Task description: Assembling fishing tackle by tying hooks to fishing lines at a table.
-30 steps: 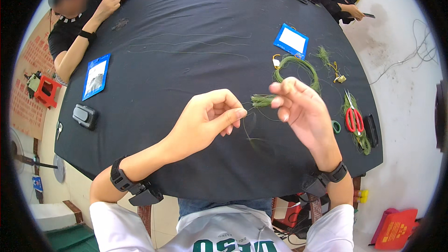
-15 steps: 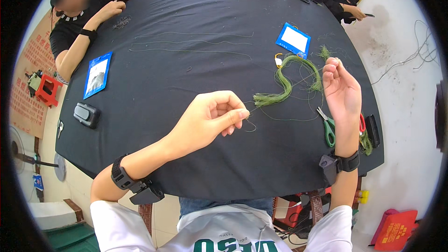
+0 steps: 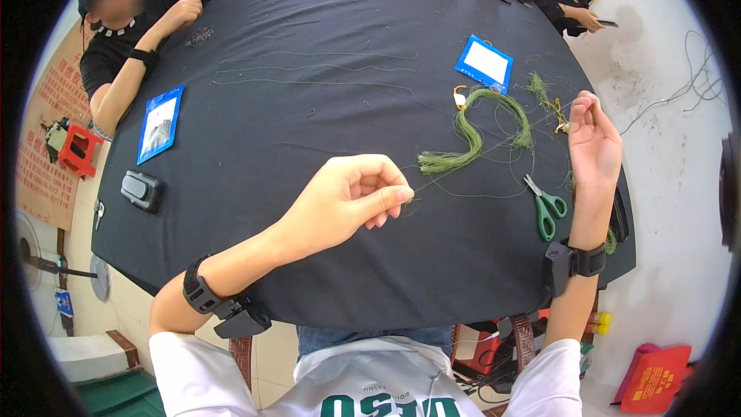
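Observation:
Near the middle of the table, my left hand (image 3: 347, 194) pinches thin green line between thumb and forefinger, with short ends sticking out by the fingertips. A small piece inside that pinch is too hidden to make out. Raised at the right, my right hand (image 3: 594, 143) has its fingertips closed on the far part of the line, which stretches taut between both hands. Under it lies a curved bundle of green line (image 3: 472, 143), bound with a white tag. Green-handled scissors (image 3: 546, 208) rest just left of my right wrist.
One blue-edged packet (image 3: 485, 63) lies beyond the bundle, another packet (image 3: 160, 125) at the left. A grey-black device (image 3: 142, 190) sits near the left edge. Several strands (image 3: 316, 68) are laid across the black cloth (image 3: 309, 127). Two people work at the far sides.
My right hand has moved right and slightly up, drawing the line taut. The loose loop by my left fingertips has shrunk. My left hand stays nearly still.

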### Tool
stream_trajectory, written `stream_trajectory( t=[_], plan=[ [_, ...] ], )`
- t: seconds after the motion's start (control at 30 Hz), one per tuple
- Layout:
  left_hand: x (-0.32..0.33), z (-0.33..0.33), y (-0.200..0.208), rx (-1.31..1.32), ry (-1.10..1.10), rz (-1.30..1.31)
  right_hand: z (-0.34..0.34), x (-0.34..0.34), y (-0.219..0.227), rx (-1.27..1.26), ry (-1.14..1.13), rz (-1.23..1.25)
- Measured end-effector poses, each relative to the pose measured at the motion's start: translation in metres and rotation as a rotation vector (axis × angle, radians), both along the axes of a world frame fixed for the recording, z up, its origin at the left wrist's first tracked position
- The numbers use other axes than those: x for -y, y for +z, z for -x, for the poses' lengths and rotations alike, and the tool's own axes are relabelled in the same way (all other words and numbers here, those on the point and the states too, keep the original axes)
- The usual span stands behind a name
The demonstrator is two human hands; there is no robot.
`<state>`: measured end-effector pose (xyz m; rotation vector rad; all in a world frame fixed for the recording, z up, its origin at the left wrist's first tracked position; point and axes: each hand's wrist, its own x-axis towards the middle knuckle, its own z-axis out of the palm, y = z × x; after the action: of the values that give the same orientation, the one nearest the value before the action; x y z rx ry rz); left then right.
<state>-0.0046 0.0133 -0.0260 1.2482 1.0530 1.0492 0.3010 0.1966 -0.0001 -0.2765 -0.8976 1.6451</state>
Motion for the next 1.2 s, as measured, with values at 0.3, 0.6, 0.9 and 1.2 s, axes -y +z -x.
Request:
stream_trajectory(
  t=[0.3,0.6,0.9,1.2],
  plan=[
    [0.000,-0.001,0.000,-0.004,-0.021,0.006,-0.052,-0.030,-0.003,-0.085,-0.248,0.022],
    [0.001,-0.001,-0.003,-0.014,-0.034,0.000,-0.081,-0.045,-0.002,-0.102,-0.403,0.108],
    [0.001,0.002,-0.007,-0.268,0.112,-0.155,-0.019,-0.003,0.019,0.809,-0.684,0.029],
    [0.001,0.001,-0.007,-0.454,0.200,-0.388,0.096,0.088,0.006,1.060,-0.041,-0.667]
  ],
)
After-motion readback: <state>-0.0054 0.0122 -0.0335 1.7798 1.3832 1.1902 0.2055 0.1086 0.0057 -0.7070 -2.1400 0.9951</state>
